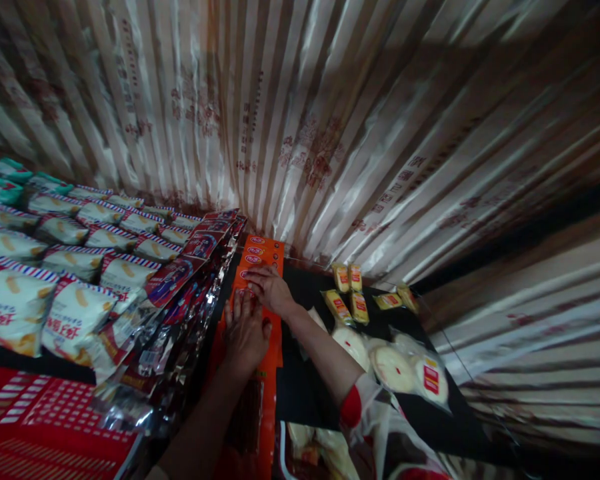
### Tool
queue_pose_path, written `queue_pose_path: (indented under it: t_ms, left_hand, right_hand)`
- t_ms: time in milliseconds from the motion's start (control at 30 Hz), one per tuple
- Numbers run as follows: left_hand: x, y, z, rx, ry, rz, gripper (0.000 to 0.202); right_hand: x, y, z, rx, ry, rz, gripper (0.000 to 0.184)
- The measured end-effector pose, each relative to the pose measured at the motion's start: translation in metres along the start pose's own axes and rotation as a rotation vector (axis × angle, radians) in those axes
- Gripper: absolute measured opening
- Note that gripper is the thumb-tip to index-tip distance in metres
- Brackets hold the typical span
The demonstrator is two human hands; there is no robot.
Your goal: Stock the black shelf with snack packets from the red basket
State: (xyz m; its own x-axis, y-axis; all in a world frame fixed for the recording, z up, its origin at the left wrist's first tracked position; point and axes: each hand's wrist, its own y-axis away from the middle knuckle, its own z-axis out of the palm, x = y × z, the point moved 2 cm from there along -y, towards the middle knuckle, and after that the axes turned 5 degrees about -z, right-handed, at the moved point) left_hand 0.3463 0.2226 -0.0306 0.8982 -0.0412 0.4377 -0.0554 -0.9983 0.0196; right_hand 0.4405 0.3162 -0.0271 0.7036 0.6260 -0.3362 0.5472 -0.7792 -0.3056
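A row of orange snack packets (263, 257) lies overlapping on a dark shelf, running away from me. My left hand (246, 331) rests flat on the nearer packets, fingers spread. Further along the row, my right hand (270, 287) presses down on the packets with its fingers stretched out. Neither hand lifts anything.
White chip bags with red-blue striped tops (75, 263) fill the shelf at left, next to shiny dark-red foil packs (190, 267). Small yellow packets (349, 293) and round flat breads in clear wrap (405, 367) lie right. A red basket (40, 427) sits at lower left. Striped satin fabric (330, 120) hangs behind.
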Motion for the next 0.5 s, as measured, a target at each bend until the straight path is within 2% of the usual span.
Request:
queue_pose_path:
  t_ms: [133, 233, 333, 400, 500]
  left_hand:
    - [-0.002, 0.000, 0.002, -0.008, -0.006, 0.018, 0.051]
    - [-0.005, -0.001, 0.004, 0.013, -0.017, 0.032, 0.055]
    - [-0.007, -0.002, 0.004, 0.044, -0.025, 0.049, 0.056]
    - [-0.007, -0.001, 0.002, 0.077, -0.028, 0.054, 0.055]
    - [-0.007, 0.002, -0.001, 0.132, -0.037, 0.013, 0.053]
  right_hand:
    - [-0.002, -0.009, 0.005, -0.035, -0.039, 0.011, 0.026]
    - [0.010, -0.003, -0.002, 0.107, -0.138, 0.066, 0.032]
    - [0.020, 0.015, -0.016, 0.257, -0.136, 0.236, 0.032]
    - [0.020, 0.030, -0.024, 0.223, -0.069, 0.313, 0.028]
    - [0.010, 0.053, -0.033, 0.089, 0.048, 0.335, 0.025]
